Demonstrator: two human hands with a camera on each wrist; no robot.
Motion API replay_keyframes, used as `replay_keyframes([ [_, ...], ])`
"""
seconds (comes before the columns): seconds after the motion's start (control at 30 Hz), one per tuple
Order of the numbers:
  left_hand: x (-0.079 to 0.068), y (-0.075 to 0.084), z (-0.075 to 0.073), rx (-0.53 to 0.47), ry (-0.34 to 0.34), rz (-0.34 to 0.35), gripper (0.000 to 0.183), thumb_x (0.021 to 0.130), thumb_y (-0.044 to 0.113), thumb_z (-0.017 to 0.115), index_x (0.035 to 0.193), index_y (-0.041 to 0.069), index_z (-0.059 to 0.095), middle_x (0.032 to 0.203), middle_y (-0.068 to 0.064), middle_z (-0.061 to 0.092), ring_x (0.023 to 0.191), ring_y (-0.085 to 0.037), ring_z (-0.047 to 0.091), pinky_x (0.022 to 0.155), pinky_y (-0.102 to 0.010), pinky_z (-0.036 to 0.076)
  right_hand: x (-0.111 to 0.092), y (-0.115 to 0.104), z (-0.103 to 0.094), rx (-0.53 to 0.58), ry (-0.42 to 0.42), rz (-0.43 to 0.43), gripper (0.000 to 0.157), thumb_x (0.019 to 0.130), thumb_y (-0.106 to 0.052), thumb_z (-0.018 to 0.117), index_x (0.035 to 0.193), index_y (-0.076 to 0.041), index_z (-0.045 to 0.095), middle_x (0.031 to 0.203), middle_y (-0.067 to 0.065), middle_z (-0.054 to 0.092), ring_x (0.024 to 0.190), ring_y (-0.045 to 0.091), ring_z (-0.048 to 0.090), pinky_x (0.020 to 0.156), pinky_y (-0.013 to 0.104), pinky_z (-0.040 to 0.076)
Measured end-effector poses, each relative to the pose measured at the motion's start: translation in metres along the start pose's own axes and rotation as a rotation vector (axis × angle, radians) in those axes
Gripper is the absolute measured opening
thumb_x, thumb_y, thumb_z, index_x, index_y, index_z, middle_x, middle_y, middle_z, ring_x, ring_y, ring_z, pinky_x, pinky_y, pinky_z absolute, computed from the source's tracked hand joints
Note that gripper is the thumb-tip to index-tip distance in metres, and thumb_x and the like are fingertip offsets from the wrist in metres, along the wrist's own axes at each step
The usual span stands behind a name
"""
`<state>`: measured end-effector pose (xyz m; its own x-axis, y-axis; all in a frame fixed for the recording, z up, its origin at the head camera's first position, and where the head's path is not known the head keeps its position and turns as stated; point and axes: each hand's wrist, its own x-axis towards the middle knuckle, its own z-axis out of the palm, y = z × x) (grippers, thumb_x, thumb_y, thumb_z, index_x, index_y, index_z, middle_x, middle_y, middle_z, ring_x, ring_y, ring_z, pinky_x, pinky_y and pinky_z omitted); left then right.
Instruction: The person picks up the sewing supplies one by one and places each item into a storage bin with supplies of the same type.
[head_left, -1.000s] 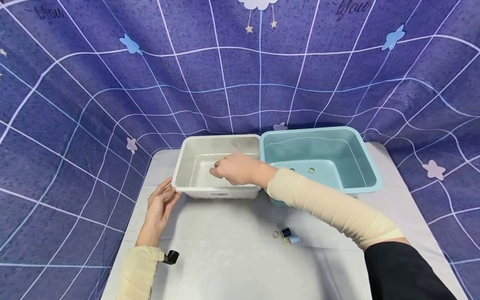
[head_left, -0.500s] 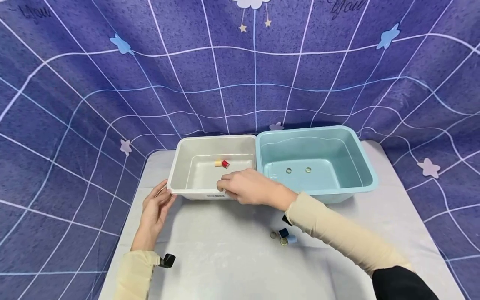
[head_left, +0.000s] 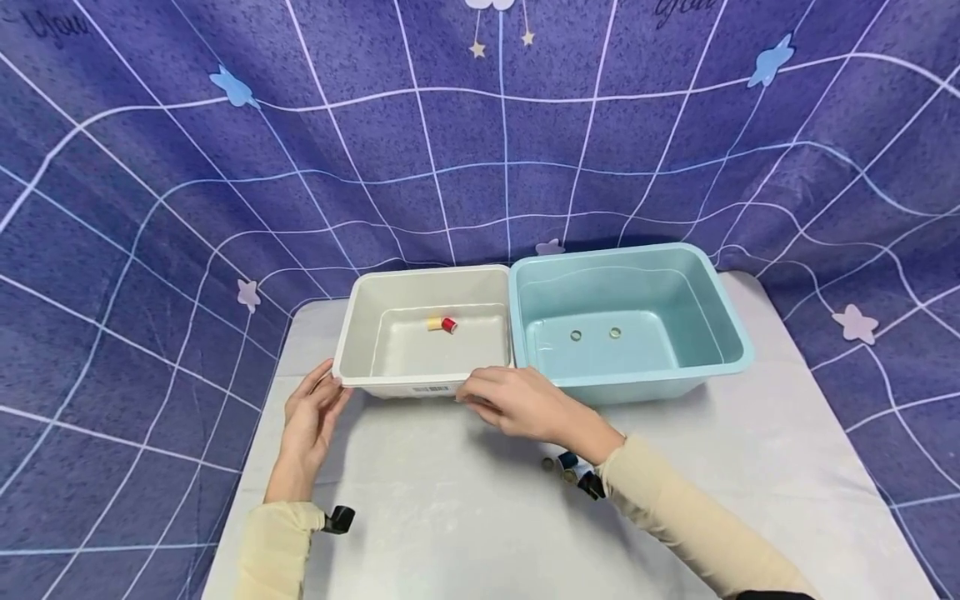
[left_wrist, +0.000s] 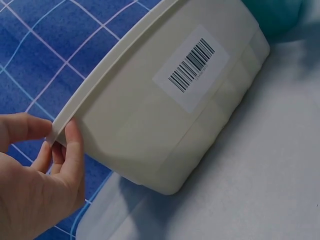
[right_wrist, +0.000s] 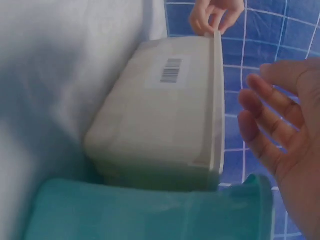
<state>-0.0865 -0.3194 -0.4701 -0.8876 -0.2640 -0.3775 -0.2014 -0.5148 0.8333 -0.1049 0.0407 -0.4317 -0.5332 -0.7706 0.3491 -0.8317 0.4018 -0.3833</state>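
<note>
My left hand (head_left: pixel 306 421) pinches the near left corner of the white plastic bin (left_wrist: pixel 130 120) at its rim, thumb on one side and fingers on the other. Over the table by that bin's near right corner hovers my right hand (head_left: pixel 525 404); the right wrist view shows its fingers loosely bent with nothing between them. Inside the white bin lie a yellow thread spool (head_left: pixel 434 323) and a red thread spool (head_left: pixel 448 325), touching. Two small rings, a left ring (head_left: pixel 576 336) and a right ring (head_left: pixel 615 332), lie apart on the floor of the teal bin (head_left: pixel 723 292).
Near my right wrist, a dark blue spool (head_left: pixel 567 460), a light blue spool partly hidden by the black wrist camera (head_left: pixel 592 486), and two more rings, one a ring (head_left: pixel 547 463), sit on the white-covered table (head_left: pixel 420 517). A blue curtain (head_left: pixel 450 125) hangs behind the bins.
My right hand has come out of the white bin and moved toward me and right, uncovering the yellow and red spools. The left hand keeps its hold on the bin's corner.
</note>
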Motion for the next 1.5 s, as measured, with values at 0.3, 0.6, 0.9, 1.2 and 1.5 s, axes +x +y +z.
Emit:
replay_keyframes([
  [0.3,0.004,-0.001,0.003,0.018,0.065,-0.006,0.044,0.103,-0.006,0.055,0.145,0.008,0.054,0.117,0.0,0.069,0.103,-0.011,0.074,0.096,-0.02,0.061,-0.031,0.004,0.008,0.05,0.071,-0.025,0.018,0.103,-0.017,0.067,0.12,-0.024,0.069,0.117,-0.013,0.071,0.108,0.003,0.067,0.088,0.024,0.061],
  [0.6,0.005,-0.002,0.003,-0.012,0.037,-0.025,0.038,0.102,-0.007,0.057,0.136,0.01,0.06,0.113,-0.003,0.067,0.101,-0.012,0.075,0.095,-0.022,0.062,-0.063,0.012,0.015,0.146,0.077,0.045,0.022,0.102,-0.016,0.068,0.124,-0.019,0.069,0.12,-0.009,0.071,0.11,0.008,0.067,0.091,0.027,0.061],
  [0.9,0.005,0.0,0.001,-0.02,0.038,-0.037,0.038,0.1,-0.008,0.059,0.133,0.01,0.061,0.109,-0.003,0.069,0.101,-0.013,0.076,0.097,-0.024,0.061,-0.093,0.021,0.024,0.173,0.081,0.148,0.024,0.102,-0.018,0.07,0.125,-0.02,0.068,0.124,-0.01,0.07,0.11,0.009,0.067,0.093,0.03,0.061],
  [1.2,0.003,0.004,0.0,-0.011,0.021,-0.056,0.041,0.102,-0.006,0.058,0.139,0.01,0.057,0.112,-0.002,0.068,0.104,-0.012,0.074,0.096,-0.022,0.062,-0.116,0.029,0.041,0.123,0.014,0.173,0.03,0.099,-0.024,0.073,0.128,-0.019,0.067,0.124,-0.01,0.07,0.117,0.012,0.066,0.101,0.037,0.058],
  [1.5,0.003,0.004,0.0,-0.026,0.038,-0.061,0.041,0.101,-0.007,0.06,0.139,0.01,0.059,0.11,-0.003,0.069,0.103,-0.013,0.075,0.098,-0.023,0.061,-0.141,0.038,0.052,0.095,-0.03,0.243,0.035,0.096,-0.029,0.077,0.128,-0.018,0.067,0.126,-0.012,0.069,0.124,0.014,0.064,0.106,0.042,0.056],
])
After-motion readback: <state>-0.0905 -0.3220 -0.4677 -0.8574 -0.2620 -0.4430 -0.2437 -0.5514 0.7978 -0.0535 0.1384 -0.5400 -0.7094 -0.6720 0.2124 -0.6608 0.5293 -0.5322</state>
